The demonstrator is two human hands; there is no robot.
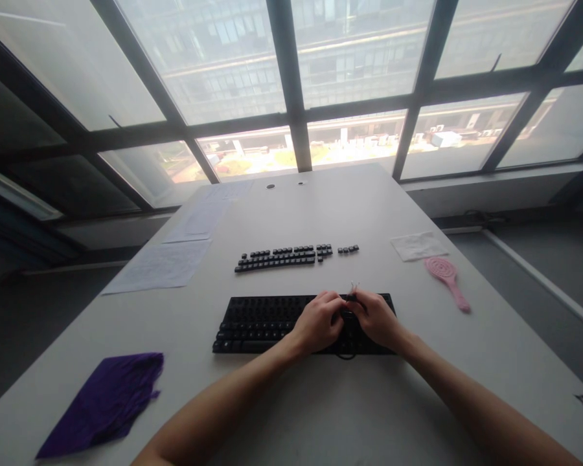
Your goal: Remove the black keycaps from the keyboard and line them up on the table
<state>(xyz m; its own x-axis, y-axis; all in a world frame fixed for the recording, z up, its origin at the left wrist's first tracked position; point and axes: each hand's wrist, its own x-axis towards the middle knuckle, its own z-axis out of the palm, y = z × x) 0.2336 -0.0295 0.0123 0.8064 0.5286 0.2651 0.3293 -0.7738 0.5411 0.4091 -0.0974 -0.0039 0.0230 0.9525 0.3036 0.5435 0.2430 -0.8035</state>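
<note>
A black keyboard (257, 317) lies in front of me. Its lower left rows carry keycaps, while the upper part looks stripped of them. Both hands meet above its right half. My right hand (376, 317) is closed around a keycap puller, whose thin wire ends (354, 285) stick up past the fingers. Between the fingertips of both hands sits a small black keycap (351, 298). My left hand (320, 320) is closed, its fingertips pinching at that keycap from the left. The fingers hide part of the puller and the keys beneath.
Beyond the keyboard, loose black keycaps (276, 261) stand in rows on the white table (330, 213). To the right are a pink hairbrush (444, 277) and a white wipe (418, 246). Paper sheets (160, 265) lie at left, a purple cloth (104, 401) at front left.
</note>
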